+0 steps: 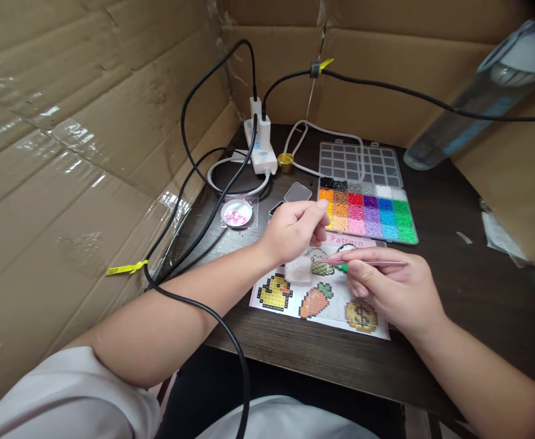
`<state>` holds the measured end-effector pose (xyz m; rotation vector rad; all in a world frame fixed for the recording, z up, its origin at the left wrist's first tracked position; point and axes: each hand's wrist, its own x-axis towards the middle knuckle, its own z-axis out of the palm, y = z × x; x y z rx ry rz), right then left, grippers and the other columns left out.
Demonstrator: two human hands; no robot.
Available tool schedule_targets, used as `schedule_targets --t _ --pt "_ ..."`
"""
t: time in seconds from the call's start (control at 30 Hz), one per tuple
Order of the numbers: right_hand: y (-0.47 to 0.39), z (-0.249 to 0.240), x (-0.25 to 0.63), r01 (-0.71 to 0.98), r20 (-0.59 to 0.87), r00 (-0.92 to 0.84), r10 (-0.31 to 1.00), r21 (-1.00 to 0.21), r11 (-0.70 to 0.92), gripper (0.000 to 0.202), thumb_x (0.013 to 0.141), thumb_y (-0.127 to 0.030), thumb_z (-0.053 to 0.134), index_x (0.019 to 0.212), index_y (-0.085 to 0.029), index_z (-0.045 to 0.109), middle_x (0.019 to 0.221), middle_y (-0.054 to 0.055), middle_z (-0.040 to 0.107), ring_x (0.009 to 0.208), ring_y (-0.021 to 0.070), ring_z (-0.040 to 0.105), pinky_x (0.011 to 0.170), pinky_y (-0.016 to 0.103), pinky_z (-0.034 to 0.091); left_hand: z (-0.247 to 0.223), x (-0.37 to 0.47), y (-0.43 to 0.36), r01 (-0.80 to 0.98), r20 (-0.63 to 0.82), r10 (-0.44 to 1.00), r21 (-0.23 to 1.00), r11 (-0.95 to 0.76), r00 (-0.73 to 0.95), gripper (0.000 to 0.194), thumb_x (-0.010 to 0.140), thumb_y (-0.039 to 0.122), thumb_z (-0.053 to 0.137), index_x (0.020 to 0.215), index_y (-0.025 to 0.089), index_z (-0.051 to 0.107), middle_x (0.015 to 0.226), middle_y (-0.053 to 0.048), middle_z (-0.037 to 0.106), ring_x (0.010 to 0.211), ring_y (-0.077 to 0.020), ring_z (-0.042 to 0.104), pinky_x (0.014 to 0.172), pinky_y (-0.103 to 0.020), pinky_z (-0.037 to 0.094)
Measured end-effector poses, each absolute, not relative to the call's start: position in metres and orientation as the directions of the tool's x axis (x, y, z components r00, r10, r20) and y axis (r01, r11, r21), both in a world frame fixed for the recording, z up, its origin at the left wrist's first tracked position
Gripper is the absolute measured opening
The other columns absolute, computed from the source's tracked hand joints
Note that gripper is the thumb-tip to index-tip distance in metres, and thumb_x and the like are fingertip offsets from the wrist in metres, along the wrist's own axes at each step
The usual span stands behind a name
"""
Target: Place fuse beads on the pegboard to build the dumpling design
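My left hand (pixel 297 228) hovers over the top edge of the printed pattern sheet (pixel 271 305), its fingers closed in a pinch; anything between them is too small to make out. Thin pink tweezers (pixel 384 263) are held in my right hand (pixel 388 283), their tips pointing left beside a small clear box of whitish beads (pixel 298 269). That box lies on the sheet, which shows a yellow duck, a carrot and a coin. Behind the hands is an open bead case (pixel 411 235) with beads sorted by colour.
A white dish (pixel 236 213) of pink beads stands at the left. Behind it are a power strip (pixel 263 158) and a gold cup (pixel 285 161). A black cable (pixel 203 303) crosses over my left forearm. A bottle (pixel 468 103) leans at the back right.
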<state>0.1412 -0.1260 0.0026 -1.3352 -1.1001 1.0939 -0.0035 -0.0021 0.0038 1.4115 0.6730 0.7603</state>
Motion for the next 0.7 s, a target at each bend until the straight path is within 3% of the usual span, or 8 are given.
schedule_targets --t 0.3,0.53,0.7 --pt "-0.124 -0.002 0.16 0.027 -0.061 0.142 0.988 -0.998 -0.065 0.02 0.085 -0.033 0.07 0.092 -0.017 0.079 0.055 0.002 0.061 0.045 0.01 0.047 0.043 0.026 0.044 0.004 -0.003 -0.001 -0.065 0.024 0.8 0.998 0.019 0.599 0.04 0.093 0.045 0.051 0.068 0.015 0.059 0.056 -0.002 0.06 0.049 -0.009 0.058 0.049 -0.021 0.049" --pt "-0.124 -0.003 0.148 0.092 -0.073 0.084 0.994 -0.993 -0.081 0.017 0.085 -0.031 0.069 0.092 -0.019 0.08 0.053 0.001 0.059 0.045 0.0099 0.046 0.04 0.023 0.037 0.003 -0.003 -0.002 -0.069 0.034 0.802 0.998 0.009 0.596 0.04 0.093 0.046 0.051 0.067 0.015 0.059 0.055 -0.002 0.059 0.048 -0.0087 0.057 0.049 -0.02 0.049" --pt "-0.124 -0.004 0.136 0.149 -0.047 0.026 0.999 -0.988 -0.051 0.014 0.085 -0.027 0.067 0.091 -0.022 0.08 0.074 0.005 0.074 0.046 0.0092 0.049 0.043 0.024 0.043 0.003 -0.002 -0.002 -0.083 0.034 0.798 0.996 0.02 0.601 0.041 0.094 0.043 0.05 0.067 0.015 0.059 0.055 -0.001 0.059 0.047 -0.008 0.056 0.047 -0.019 0.047"
